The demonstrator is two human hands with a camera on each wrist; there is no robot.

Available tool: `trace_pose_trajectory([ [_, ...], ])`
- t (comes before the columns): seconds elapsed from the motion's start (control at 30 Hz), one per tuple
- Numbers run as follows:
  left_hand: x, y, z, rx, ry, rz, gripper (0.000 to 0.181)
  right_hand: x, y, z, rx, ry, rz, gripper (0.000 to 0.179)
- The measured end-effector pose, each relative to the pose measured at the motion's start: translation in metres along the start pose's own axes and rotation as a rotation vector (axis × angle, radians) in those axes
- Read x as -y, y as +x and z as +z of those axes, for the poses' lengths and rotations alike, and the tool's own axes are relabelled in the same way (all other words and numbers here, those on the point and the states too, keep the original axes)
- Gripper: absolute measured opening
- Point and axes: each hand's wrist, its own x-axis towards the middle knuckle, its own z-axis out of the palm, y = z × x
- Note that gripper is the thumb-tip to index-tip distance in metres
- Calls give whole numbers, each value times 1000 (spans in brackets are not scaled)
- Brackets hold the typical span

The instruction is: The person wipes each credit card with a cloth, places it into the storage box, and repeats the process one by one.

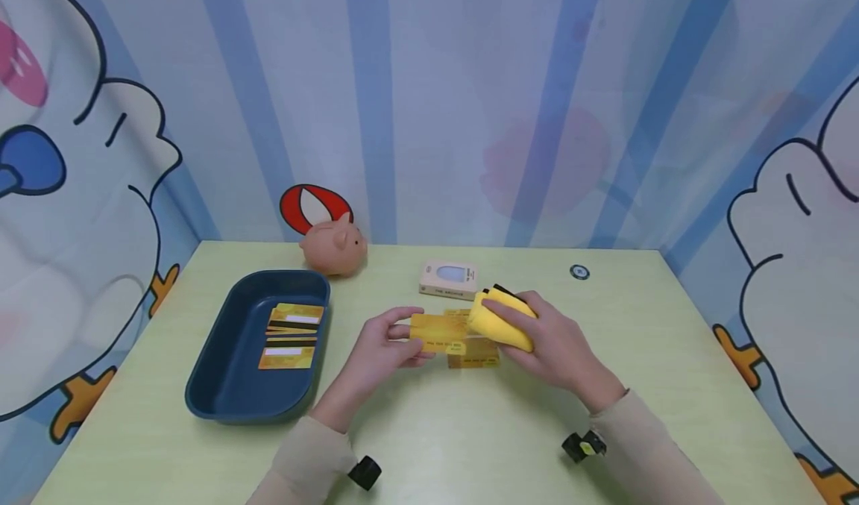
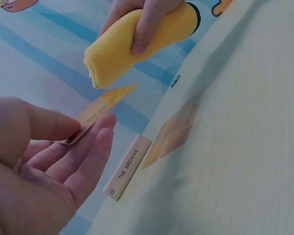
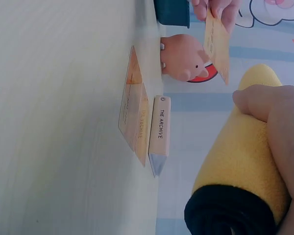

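My left hand (image 1: 384,344) pinches a gold bank card (image 1: 438,332) between thumb and fingers, raised above the table. In the left wrist view the card (image 2: 105,106) is seen at a slant. My right hand (image 1: 553,337) grips a folded yellow cloth (image 1: 499,318) with a black edge; in the right wrist view the cloth (image 3: 240,142) forms a thick roll. A small gap separates cloth and held card in both wrist views. Below them, two more gold cards (image 3: 132,110) lie on the table, overlapping or side by side.
A dark blue tray (image 1: 213,341) at the left holds several gold cards (image 1: 288,352). Behind it stands a pink piggy bank (image 1: 333,248). A pale box (image 1: 448,280) marked "THE ARCHIVE" lies behind the loose cards, and a small round disc (image 1: 579,271) lies at the back right.
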Motion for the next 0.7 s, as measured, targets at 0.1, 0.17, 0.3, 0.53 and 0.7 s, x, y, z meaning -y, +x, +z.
trace_pose_trajectory([
  [0.1,0,1,3,2,27,19,40,1,1,-1,-6,10,-11,65],
  [0.17,0,1,5,-5,31,37,33,2,1,-1,-9,12,-15,65],
  [0.3,3,1,8,-35,37,69,25,3,1,-1,-14,19,-14,65],
  [0.53,4,3,11,-93,37,101,16,7,1,0,11,24,-5,67],
  [0.7,5,4,12,-115,-5,117,16,9,1,0,17,27,0,67],
])
